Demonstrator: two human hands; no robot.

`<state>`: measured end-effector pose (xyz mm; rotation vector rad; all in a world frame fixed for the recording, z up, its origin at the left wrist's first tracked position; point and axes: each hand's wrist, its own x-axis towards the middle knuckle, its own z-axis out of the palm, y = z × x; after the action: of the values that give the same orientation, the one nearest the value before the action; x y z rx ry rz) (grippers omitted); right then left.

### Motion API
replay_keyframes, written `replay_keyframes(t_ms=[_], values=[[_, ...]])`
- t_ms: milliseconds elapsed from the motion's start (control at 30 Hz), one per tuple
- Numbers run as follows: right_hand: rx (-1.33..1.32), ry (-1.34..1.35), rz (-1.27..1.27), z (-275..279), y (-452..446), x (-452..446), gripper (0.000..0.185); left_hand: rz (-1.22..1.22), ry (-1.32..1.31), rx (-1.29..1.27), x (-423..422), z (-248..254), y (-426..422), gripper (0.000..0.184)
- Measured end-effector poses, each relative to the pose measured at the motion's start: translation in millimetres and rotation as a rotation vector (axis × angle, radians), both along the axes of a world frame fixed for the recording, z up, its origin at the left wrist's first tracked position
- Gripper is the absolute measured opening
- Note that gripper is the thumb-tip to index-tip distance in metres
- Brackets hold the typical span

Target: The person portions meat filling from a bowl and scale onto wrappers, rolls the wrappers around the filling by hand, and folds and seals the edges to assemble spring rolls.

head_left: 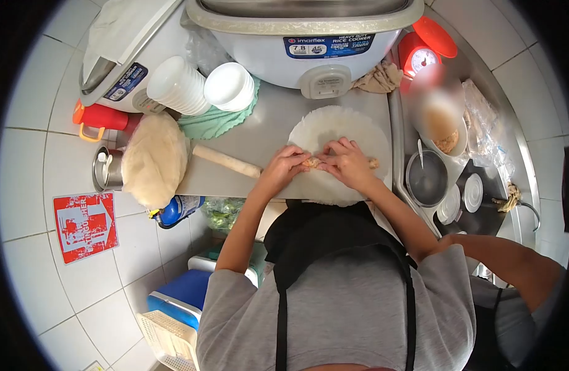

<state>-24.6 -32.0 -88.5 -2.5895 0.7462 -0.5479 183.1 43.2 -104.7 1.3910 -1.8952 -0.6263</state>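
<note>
A thin round wrapper sheet (340,120) lies at the counter's front edge, with a line of brownish filling (374,162) across it. My left hand (282,168) is closed on the left end of the filling, its fingertips pressed together. Close beside it, my right hand (346,163) pinches the same filling from the right. Part of the filling shows between the fingertips of both hands; the rest is hidden under my right hand. Left of my left hand, a wooden rolling pin (226,161) lies slanted on the counter.
Rice cookers (247,46) stand at the back, near stacked white bowls (178,86) on a green cloth (226,123). A dough mass (153,162) sits left. At right are a red scale (420,59), a dark bowl (426,178) and another person's arm (507,253).
</note>
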Motion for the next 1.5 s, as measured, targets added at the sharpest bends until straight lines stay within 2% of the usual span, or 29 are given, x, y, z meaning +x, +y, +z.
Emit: replay_keyframes(t_ms=[133, 233, 333, 400, 467, 567, 667, 767, 967, 1167, 1267, 1367, 1500], values=[[0.016, -0.022, 0.018, -2, -2, 5, 0.027, -0.014, -0.008, 0.001, 1, 5, 2, 0.038], [-0.112, 0.019, 0.065, -10, 0, 17, 0.031, -0.01, -0.006, 0.051, 5, -1, 0, 0.042], [-0.013, 0.04, 0.065, -3, -5, 15, 0.039, 0.0, -0.048, 0.037, 3, 5, 0, 0.047], [-0.046, -0.023, -0.051, 2, -14, -6, 0.047, 0.013, -0.095, 0.018, -2, 15, -1, 0.05], [0.072, -0.037, -0.139, 19, -33, -47, 0.054, 0.039, -0.139, 0.027, -11, 22, -1, 0.052], [0.12, 0.029, -0.189, 29, -36, -84, 0.056, -0.058, -0.148, 0.077, -13, -5, -12, 0.05], [0.146, 0.036, -0.123, 23, -28, -92, 0.054, -0.01, -0.225, 0.03, -23, 13, -10, 0.041], [0.185, -0.023, -0.106, 12, -21, -92, 0.045, -0.023, -0.278, 0.003, -40, 10, -14, 0.035], [0.243, -0.05, -0.095, -3, -23, -96, 0.035, 0.046, -0.346, 0.012, -64, 5, -19, 0.035], [0.222, -0.09, -0.079, -4, -23, -96, 0.037, 0.099, -0.342, -0.046, -90, 21, -22, 0.035], [0.267, -0.106, -0.058, -11, -27, -96, 0.04, 0.05, -0.3, -0.033, -102, -2, -31, 0.039], [0.182, -0.035, -0.06, -4, -30, -99, 0.04, 0.071, -0.285, 0.006, -100, 4, -28, 0.04], [0.309, -0.008, -0.105, -3, -28, -104, 0.042, 0.091, -0.247, -0.005, -108, 10, -28, 0.041]])
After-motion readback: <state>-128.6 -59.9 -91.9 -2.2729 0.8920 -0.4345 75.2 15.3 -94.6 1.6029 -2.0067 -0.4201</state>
